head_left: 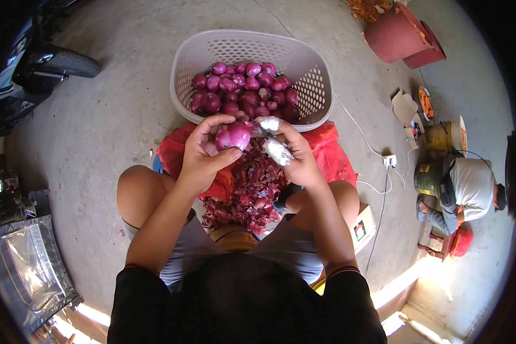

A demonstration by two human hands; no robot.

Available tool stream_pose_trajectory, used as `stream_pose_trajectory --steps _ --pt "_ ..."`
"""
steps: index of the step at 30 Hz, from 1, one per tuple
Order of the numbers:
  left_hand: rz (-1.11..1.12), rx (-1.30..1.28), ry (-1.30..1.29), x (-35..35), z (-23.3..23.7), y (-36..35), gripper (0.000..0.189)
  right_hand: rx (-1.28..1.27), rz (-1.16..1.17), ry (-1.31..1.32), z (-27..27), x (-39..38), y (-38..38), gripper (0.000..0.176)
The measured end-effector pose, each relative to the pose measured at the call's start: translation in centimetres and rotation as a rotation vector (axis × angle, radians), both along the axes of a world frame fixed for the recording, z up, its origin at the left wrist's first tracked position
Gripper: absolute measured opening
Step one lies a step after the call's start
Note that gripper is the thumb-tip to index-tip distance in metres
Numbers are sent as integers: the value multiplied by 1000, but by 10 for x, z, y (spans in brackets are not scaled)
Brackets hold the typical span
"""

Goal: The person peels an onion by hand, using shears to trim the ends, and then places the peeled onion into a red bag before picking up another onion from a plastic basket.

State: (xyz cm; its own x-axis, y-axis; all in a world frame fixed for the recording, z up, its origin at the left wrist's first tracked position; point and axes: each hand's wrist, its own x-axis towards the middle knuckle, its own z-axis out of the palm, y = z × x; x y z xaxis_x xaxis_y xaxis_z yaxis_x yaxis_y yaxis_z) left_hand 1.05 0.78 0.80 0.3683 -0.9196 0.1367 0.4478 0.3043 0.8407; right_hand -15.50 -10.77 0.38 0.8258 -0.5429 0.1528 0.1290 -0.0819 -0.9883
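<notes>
My left hand [203, 150] is closed around a red onion [233, 136], its shiny purple side facing up. Close beside it, my right hand [295, 150] has white wrapping on the thumb and a finger, pinched together near the onion's right side. Something small and dark shows between those fingertips, too small to name. Just beyond both hands stands a grey plastic basket [183, 60] with many red onions [249, 86] in it. Below my hands, between my legs, lies a heap of dry onion skins [252, 192]. A red mesh sack [335, 155] spreads under and around the heap.
At right, another person [470, 186] sits bent over near buckets [456, 135]. A power strip [389, 160] with cables lies on the floor, near a cardboard box [363, 229]. Red tubs [395, 34] stand at upper right. A motorcycle wheel [69, 62] is at upper left.
</notes>
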Motion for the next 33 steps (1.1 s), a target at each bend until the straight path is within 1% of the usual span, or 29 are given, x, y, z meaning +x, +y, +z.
stream_pose_trajectory --steps 2,4,7,9,13,14,17,21,24,26,29,32,33 --pt "4 4 15 1 1 0 51 -23 -6 20 7 -2 -6 49" --pt "20 13 28 1 2 1 52 160 36 44 11 -7 -9 52" --pt "44 36 42 0 4 1 52 155 108 101 20 -8 -7 54" --pt "45 54 46 1 2 1 52 59 168 102 16 -8 -6 54" --pt "24 71 61 -1 2 1 52 -5 134 65 17 0 3 51" --pt "9 70 50 -1 0 2 53 27 122 36 15 2 4 50" --pt "2 64 65 -2 -2 2 54 20 134 124 12 2 3 49" --pt "4 81 91 -2 -2 3 55 -10 71 57 7 5 4 47" --pt "0 46 191 -1 2 3 54 -7 13 9 4 6 2 46" --pt "-5 25 202 0 2 2 54 -21 -16 7 5 5 -2 47" --pt "13 11 171 0 -1 2 55 91 53 17 8 -1 -6 49" --pt "31 11 154 -1 -4 2 56 118 111 99 22 1 -1 54" --pt "36 12 155 -1 -4 2 56 106 117 104 20 1 1 55"
